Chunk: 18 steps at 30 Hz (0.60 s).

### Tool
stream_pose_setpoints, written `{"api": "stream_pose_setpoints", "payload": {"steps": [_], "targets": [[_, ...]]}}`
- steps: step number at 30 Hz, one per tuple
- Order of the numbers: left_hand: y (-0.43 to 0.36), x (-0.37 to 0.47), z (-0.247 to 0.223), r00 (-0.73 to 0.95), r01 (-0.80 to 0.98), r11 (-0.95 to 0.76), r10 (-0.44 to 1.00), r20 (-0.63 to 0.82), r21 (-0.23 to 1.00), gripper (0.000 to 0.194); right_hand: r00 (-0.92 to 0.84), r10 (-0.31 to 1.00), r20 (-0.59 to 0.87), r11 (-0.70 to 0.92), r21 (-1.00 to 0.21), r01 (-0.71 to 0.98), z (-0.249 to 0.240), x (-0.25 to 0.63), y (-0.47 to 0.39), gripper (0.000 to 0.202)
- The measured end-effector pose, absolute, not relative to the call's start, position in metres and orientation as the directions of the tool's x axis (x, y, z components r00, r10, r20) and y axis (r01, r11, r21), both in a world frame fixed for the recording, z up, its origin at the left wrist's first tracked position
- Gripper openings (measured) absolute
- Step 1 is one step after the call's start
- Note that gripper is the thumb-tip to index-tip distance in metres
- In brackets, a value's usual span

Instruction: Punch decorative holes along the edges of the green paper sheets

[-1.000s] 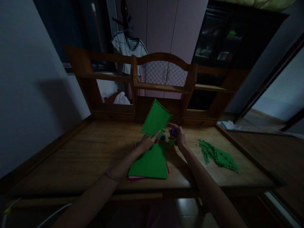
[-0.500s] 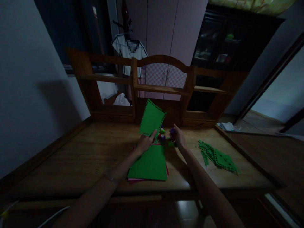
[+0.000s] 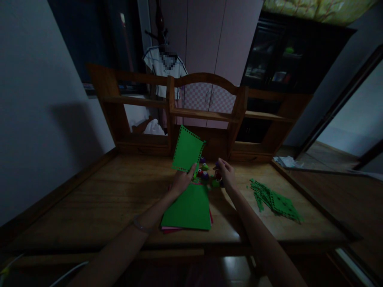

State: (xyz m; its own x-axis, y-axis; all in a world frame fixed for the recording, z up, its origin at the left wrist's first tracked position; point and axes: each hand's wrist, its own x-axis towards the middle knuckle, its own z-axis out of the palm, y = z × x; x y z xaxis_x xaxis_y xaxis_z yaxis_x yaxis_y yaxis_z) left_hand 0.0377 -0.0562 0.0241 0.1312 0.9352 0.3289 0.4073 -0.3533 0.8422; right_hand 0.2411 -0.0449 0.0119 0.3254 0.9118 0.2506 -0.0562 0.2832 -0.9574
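My left hand (image 3: 182, 181) holds a green sheet of paper (image 3: 188, 149) upright by its lower edge, thumb across the front. Rows of small punched holes run along the sheet's edges. My right hand (image 3: 226, 174) is closed, thumb and fingers pinching a small purple piece (image 3: 218, 164) whose kind is too dark to make out. Between the hands stand several small, round, coloured pieces with white eye-like spots, among them a purple one (image 3: 205, 175) and a green one (image 3: 205, 166). Under my left wrist lies a stack of green paper (image 3: 188, 209) with pink and red sheets showing below.
At the right of the wooden desk (image 3: 119, 191) lies a loose pile of green punched paper and strips (image 3: 277, 202). A wooden shelf unit (image 3: 203, 113) rises along the back edge. A wall (image 3: 68, 151) borders the left side.
The green sheet and my left hand have shifted slightly left. More of the small coloured pieces shows between the hands. My right hand stays in nearly the same place, still pinching.
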Motion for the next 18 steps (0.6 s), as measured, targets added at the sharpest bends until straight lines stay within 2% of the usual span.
{"api": "stream_pose_setpoints", "payload": {"steps": [2,4,10,18], "targets": [[-0.0548,0.0390,0.0221,0.090,0.417,-0.426,0.898,0.430,0.803,0.039,0.336,0.911,0.241,0.283,-0.955,-0.084,0.0108,0.2418,-0.0437,0.055],[-0.0544,0.0401,0.0207,0.088,0.417,-0.463,0.877,0.472,0.782,0.041,0.352,0.911,0.215,0.262,-0.960,-0.093,0.0095,0.2431,-0.0425,0.053],[-0.0553,0.0405,0.0196,0.100,0.426,-0.475,0.871,0.481,0.770,0.041,0.337,0.921,0.193,0.232,-0.970,-0.079,0.0095,0.2455,-0.0438,0.054],[-0.0509,0.0402,0.0142,0.092,0.443,-0.473,0.869,0.487,0.761,0.043,0.264,0.927,0.267,0.276,-0.961,0.005,0.0138,0.2436,-0.0505,0.050]]}}
